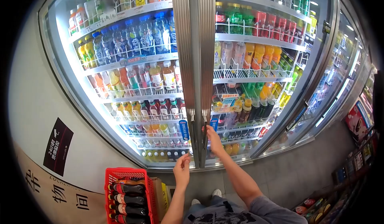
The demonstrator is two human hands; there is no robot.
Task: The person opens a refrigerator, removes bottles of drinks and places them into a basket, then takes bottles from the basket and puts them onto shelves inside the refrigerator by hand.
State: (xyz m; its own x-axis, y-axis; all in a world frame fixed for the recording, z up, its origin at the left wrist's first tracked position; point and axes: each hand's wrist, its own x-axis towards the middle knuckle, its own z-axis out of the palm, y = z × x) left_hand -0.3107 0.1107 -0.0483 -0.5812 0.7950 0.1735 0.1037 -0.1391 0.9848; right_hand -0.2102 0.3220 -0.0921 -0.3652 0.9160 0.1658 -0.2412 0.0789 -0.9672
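"Where are the hands?"

"At two glass-door drink coolers. The right hand (215, 140) is at the upright dark handle (205, 135) of the right door, fingers apparently curled round it, presumably because that is the part made for gripping."

"And the left?"

"The left hand (182, 168) is lower, near the left door's bottom edge, fingers bent; I cannot tell whether it holds anything."

"What's nearby?"

"A red basket (108, 185) below the cooler, at the person's left. Dark bottles (130, 199) lie in it on their sides, likely so they stack snugly. Wire rails (252, 28) front the shelves, probably to stop drinks tipping out."
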